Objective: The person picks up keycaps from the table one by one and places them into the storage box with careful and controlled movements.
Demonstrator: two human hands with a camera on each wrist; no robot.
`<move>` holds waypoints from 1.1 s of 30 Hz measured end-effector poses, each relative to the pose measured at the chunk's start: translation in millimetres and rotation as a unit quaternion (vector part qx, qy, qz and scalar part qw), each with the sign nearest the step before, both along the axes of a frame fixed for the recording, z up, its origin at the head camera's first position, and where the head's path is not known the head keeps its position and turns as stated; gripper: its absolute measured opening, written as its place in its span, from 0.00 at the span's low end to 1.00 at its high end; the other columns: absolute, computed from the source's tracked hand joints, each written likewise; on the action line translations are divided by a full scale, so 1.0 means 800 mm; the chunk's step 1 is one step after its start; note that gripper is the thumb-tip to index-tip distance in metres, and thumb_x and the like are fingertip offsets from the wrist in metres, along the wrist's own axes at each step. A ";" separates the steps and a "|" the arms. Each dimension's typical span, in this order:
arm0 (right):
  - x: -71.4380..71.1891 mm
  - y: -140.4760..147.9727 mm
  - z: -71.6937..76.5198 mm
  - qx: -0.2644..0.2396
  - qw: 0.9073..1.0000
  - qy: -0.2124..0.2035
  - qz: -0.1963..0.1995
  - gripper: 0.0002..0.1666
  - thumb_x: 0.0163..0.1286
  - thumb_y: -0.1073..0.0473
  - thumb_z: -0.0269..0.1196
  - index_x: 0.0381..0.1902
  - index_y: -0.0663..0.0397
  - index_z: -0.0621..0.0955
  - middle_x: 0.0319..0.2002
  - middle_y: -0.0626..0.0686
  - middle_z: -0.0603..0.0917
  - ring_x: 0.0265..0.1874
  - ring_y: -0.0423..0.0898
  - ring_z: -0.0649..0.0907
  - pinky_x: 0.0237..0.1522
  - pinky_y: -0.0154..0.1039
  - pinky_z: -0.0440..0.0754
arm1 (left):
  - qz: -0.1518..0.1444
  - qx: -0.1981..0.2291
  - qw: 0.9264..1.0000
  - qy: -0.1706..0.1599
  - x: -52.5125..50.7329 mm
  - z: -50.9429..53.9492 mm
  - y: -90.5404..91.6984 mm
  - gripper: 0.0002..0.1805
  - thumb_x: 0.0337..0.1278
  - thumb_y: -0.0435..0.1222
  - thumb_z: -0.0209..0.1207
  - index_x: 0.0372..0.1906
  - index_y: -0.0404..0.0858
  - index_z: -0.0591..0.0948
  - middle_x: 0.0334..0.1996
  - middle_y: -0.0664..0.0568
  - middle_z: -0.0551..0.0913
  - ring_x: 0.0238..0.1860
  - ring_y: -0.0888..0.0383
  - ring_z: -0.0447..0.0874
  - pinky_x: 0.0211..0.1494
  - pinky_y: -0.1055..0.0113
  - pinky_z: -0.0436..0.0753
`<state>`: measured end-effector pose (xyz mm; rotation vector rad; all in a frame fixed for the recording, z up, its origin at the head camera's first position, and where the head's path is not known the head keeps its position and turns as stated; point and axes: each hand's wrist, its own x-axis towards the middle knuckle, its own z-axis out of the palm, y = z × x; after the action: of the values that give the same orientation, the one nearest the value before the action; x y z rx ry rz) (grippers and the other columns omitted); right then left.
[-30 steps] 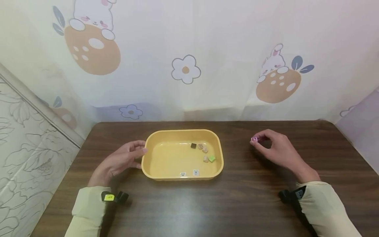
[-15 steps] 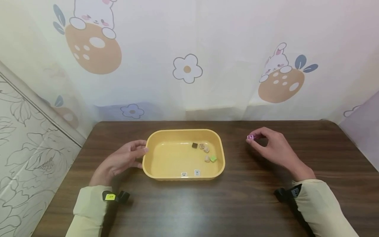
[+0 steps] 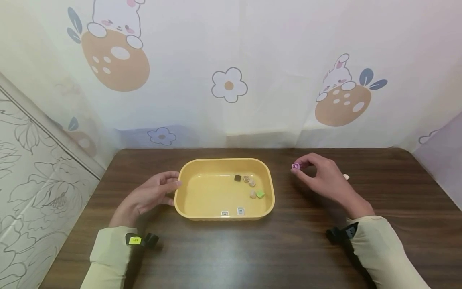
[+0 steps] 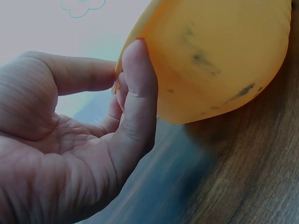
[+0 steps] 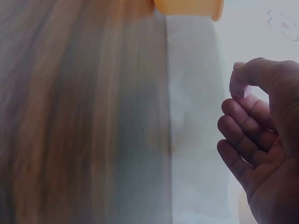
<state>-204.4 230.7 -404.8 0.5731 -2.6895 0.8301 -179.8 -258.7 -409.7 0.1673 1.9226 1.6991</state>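
Observation:
A shallow yellow plastic tub [image 3: 205, 196] stands on the table, with its left rim between the thumb and fingers of my left hand [image 3: 153, 192]. In the left wrist view the thumb and fingers of that hand [image 4: 93, 135] pinch the tub's wall [image 4: 224, 56]. To the right of the tub, above the table, my right hand [image 3: 325, 178] pinches a small pink cube [image 3: 295, 166] with a dark mark on one face. The right wrist view shows the thumb and index finger of this hand [image 5: 261, 130] together; they hide the cube there.
Inside the tub lie a dark cube [image 3: 238, 178], a green cube [image 3: 260, 194], several beige pieces [image 3: 252, 183] and two white marked ones [image 3: 240, 211]. A small pale piece [image 3: 346, 176] shows on the table behind my right hand. A patterned curtain [image 3: 267, 108] hangs at the table's back edge.
My right hand has moved left toward the tub with the pink cube, and the pale piece behind it has come into sight. My left hand stays on the tub's rim.

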 end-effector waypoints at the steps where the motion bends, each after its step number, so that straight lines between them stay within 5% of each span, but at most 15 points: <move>1: -0.001 -0.003 0.000 0.003 1.000 0.000 0.002 0.08 0.68 0.57 0.75 0.44 0.46 0.87 0.41 0.47 0.89 0.42 0.46 0.86 0.50 0.43 0.86 | 0.000 -0.001 1.000 0.000 0.000 0.000 0.000 0.29 0.81 0.38 0.53 0.72 0.22 0.60 0.51 0.47 0.81 0.46 0.56 0.86 0.45 0.61 0.92; 6: -0.006 -0.015 0.002 0.006 1.000 0.001 0.011 0.07 0.69 0.58 0.74 0.43 0.46 0.87 0.42 0.47 0.89 0.43 0.46 0.86 0.50 0.53 0.86 | 0.003 -0.005 1.000 -0.001 0.000 0.000 0.001 0.29 0.81 0.37 0.52 0.72 0.22 0.60 0.51 0.46 0.81 0.46 0.56 0.86 0.45 0.61 0.92; 20: -0.007 -0.042 0.010 0.004 0.999 0.011 0.043 0.07 0.68 0.60 0.74 0.43 0.49 0.87 0.41 0.49 0.89 0.43 0.49 0.88 0.48 0.54 0.85 | 0.004 -0.009 1.000 -0.008 -0.003 -0.001 0.001 0.29 0.81 0.37 0.53 0.73 0.23 0.61 0.53 0.44 0.81 0.45 0.55 0.86 0.45 0.62 0.92; 27: -0.006 -0.057 0.016 0.000 0.998 0.019 0.054 0.08 0.67 0.60 0.74 0.42 0.50 0.87 0.40 0.48 0.89 0.43 0.49 0.88 0.47 0.46 0.85 | 0.005 -0.006 1.000 -0.007 -0.001 -0.001 0.000 0.29 0.81 0.37 0.53 0.73 0.23 0.61 0.52 0.44 0.81 0.44 0.54 0.86 0.45 0.61 0.92; 33: -0.008 -0.071 0.020 -0.009 0.998 -0.003 0.065 0.08 0.68 0.59 0.74 0.43 0.50 0.87 0.41 0.49 0.89 0.44 0.50 0.87 0.50 0.51 0.86 | 0.010 -0.008 1.000 -0.007 -0.002 -0.002 0.002 0.28 0.80 0.36 0.53 0.72 0.23 0.61 0.51 0.44 0.80 0.43 0.55 0.86 0.45 0.62 0.92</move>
<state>-210.6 173.7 -388.5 0.7496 -2.6705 0.8906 -181.6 -257.3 -411.2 0.1294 1.9324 1.6928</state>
